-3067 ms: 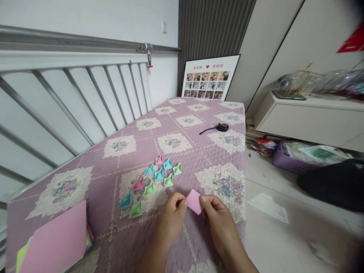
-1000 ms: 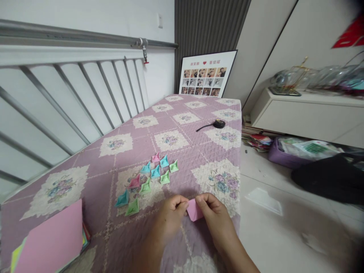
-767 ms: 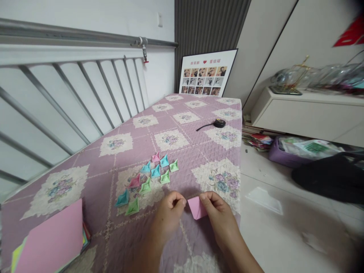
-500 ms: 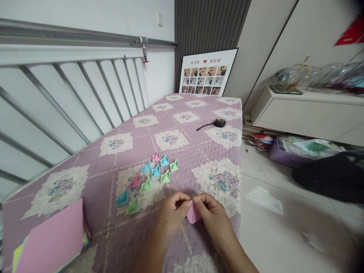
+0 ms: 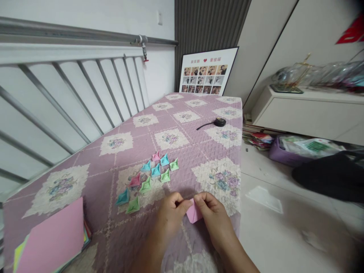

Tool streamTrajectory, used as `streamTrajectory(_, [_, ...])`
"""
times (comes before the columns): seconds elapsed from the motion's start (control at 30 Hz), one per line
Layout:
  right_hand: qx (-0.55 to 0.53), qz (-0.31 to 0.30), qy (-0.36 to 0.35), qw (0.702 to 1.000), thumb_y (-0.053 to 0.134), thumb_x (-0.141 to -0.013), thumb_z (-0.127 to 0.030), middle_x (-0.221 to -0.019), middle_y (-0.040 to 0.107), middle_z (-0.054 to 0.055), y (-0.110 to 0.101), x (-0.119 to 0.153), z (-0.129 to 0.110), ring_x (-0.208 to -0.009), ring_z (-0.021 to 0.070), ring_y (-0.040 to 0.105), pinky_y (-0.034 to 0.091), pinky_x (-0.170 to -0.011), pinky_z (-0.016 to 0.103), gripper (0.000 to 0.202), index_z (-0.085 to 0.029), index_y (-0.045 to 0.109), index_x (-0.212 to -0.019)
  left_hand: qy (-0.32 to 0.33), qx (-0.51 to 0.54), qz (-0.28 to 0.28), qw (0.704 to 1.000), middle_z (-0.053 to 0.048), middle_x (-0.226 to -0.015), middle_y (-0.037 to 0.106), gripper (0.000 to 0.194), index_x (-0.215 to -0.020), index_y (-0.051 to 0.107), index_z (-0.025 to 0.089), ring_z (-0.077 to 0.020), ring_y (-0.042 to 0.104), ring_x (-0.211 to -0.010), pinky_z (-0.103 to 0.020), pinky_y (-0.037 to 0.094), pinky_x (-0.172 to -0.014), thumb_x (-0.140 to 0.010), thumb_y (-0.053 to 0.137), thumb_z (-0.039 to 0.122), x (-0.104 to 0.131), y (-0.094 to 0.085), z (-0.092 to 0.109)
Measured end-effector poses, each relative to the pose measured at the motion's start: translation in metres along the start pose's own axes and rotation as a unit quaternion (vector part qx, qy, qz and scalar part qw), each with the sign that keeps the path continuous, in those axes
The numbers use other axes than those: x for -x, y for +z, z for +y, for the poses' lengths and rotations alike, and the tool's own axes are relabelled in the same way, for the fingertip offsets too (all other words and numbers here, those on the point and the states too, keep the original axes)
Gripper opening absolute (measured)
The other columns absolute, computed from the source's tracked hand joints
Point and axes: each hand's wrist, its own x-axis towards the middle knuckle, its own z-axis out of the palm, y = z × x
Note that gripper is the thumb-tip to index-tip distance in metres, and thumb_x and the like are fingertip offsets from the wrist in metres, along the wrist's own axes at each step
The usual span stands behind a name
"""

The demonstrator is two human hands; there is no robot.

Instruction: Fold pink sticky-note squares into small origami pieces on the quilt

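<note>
Between my two hands is a small folded piece of pink paper (image 5: 193,213), with a crease running down its middle. My left hand (image 5: 174,208) pinches its upper left edge between thumb and finger. On the other side, my right hand (image 5: 209,208) grips the upper right edge the same way, its thumb lying on the paper. Several small folded paper shapes in pink, blue and green stand in loose rows beyond my left hand; a green folded shape (image 5: 146,185) and a blue one (image 5: 155,170) are among them.
A stack of coloured paper (image 5: 54,235), pink on top, lies at the lower left. Toward the far right of the flowered purple cover (image 5: 136,142) rests a black tape measure (image 5: 219,122). A radiator (image 5: 71,94) runs along the left; a purple bin (image 5: 280,153) stands on the floor.
My left fingers have shifted slightly on the paper's upper edge, and a little more of the pink shows between the thumbs. The other things stay where they were.
</note>
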Motion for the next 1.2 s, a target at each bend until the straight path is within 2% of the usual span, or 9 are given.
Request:
streamTrajectory(0.2, [-0.032, 0.022, 0.018, 0.999, 0.065, -0.076, -0.050, -0.062, 0.053, -0.003, -0.003, -0.002, 0.001, -0.057, 0.0104, 0.042, 0.035, -0.055, 0.022, 0.033, -0.018, 0.059, -0.071, -0.009, 0.051, -0.052, 0.997, 0.003, -0.063, 0.054, 0.015, -0.072, 0.057, 0.018, -0.0117, 0.050, -0.061, -0.023, 0.036, -0.058, -0.080, 0.050, 0.029, -0.002, -0.005, -0.001])
streamTrajectory(0.33, [-0.039, 0.005, 0.021, 0.999, 0.065, -0.075, -0.051, -0.062, 0.052, -0.004, -0.001, -0.002, -0.002, -0.056, 0.0103, 0.042, 0.034, -0.053, 0.021, 0.033, -0.019, 0.058, -0.071, -0.006, 0.078, -0.044, 0.996, 0.003, -0.066, 0.056, 0.010, -0.077, 0.057, 0.018, -0.0116, 0.052, -0.063, -0.022, 0.038, -0.059, -0.080, 0.050, 0.023, -0.003, -0.007, -0.004])
streamTrajectory(0.47, [-0.008, -0.042, 0.013, 0.999, 0.063, -0.076, -0.049, -0.063, 0.050, -0.005, 0.009, 0.000, -0.004, -0.056, 0.0100, 0.042, 0.034, -0.053, 0.021, 0.032, -0.019, 0.056, -0.073, 0.011, 0.127, -0.025, 0.992, 0.003, -0.075, 0.058, 0.012, -0.089, 0.055, 0.019, -0.0110, 0.053, -0.067, -0.021, 0.040, -0.061, -0.077, 0.051, 0.016, 0.009, -0.013, -0.016])
streamTrajectory(0.6, [0.044, -0.143, 0.006, 0.989, 0.060, -0.076, -0.042, -0.061, 0.049, -0.006, 0.023, 0.010, 0.000, -0.055, 0.0104, 0.043, 0.034, -0.051, 0.022, 0.023, -0.019, 0.056, -0.077, 0.003, 0.120, 0.044, 0.992, 0.006, -0.065, 0.051, 0.009, -0.085, 0.051, 0.019, -0.0091, 0.047, -0.057, -0.020, 0.035, -0.054, -0.076, 0.051, 0.015, 0.042, -0.024, -0.040])
streamTrajectory(0.73, [0.154, -0.221, -0.056, 0.961, 0.053, -0.078, -0.031, -0.057, 0.045, -0.006, 0.035, 0.026, 0.006, -0.054, 0.0101, 0.042, 0.033, -0.052, 0.021, 0.014, -0.020, 0.054, -0.069, -0.038, 0.090, 0.064, 0.993, 0.009, -0.056, 0.042, 0.004, -0.081, 0.050, 0.019, -0.0076, 0.036, -0.047, -0.019, 0.028, -0.048, -0.078, 0.050, 0.017, 0.081, -0.034, -0.058])
streamTrajectory(0.9, [0.332, -0.252, -0.145, 0.897, 0.046, -0.081, -0.022, -0.063, 0.055, -0.004, 0.044, 0.040, 0.008, -0.060, 0.0115, 0.050, 0.033, -0.055, 0.022, 0.014, -0.021, 0.054, -0.069, -0.025, -0.029, 0.059, 0.998, 0.005, -0.062, 0.049, 0.009, -0.074, 0.055, 0.018, -0.0106, 0.044, -0.057, -0.022, 0.031, -0.053, -0.079, 0.047, 0.016, 0.114, -0.046, -0.061])
streamTrajectory(1.0, [0.408, -0.259, -0.180, 0.857, 0.045, -0.082, -0.019, -0.067, 0.060, -0.003, 0.047, 0.042, 0.008, -0.061, 0.0120, 0.053, 0.033, -0.056, 0.022, 0.014, -0.022, 0.055, -0.072, 0.014, -0.134, 0.079, 0.988, 0.000, -0.078, 0.058, 0.017, -0.083, 0.060, 0.019, -0.0151, 0.053, -0.073, -0.026, 0.039, -0.066, -0.077, 0.047, 0.010, 0.125, -0.051, -0.057])
streamTrajectory(1.07, [0.424, -0.260, -0.194, 0.846, 0.045, -0.083, -0.019, -0.070, 0.062, -0.002, 0.048, 0.043, 0.009, -0.064, 0.0128, 0.054, 0.033, -0.058, 0.023, 0.015, -0.022, 0.057, -0.075, 0.067, -0.195, 0.081, 0.975, -0.003, -0.094, 0.060, 0.024, -0.090, 0.061, 0.020, -0.0184, 0.054, -0.088, -0.031, 0.041, -0.079, -0.075, 0.047, 0.006, 0.130, -0.052, -0.055])
streamTrajectory(1.2, [0.438, -0.257, -0.217, 0.834, 0.044, -0.087, -0.021, -0.078, 0.064, 0.000, 0.048, 0.044, 0.013, -0.071, 0.0147, 0.057, 0.036, -0.064, 0.024, 0.016, -0.023, 0.059, -0.081, 0.154, -0.246, 0.021, 0.957, -0.004, -0.106, 0.059, 0.033, -0.101, 0.063, 0.022, -0.0191, 0.052, -0.099, -0.034, 0.042, -0.089, -0.078, 0.048, 0.004, 0.133, -0.047, -0.051])
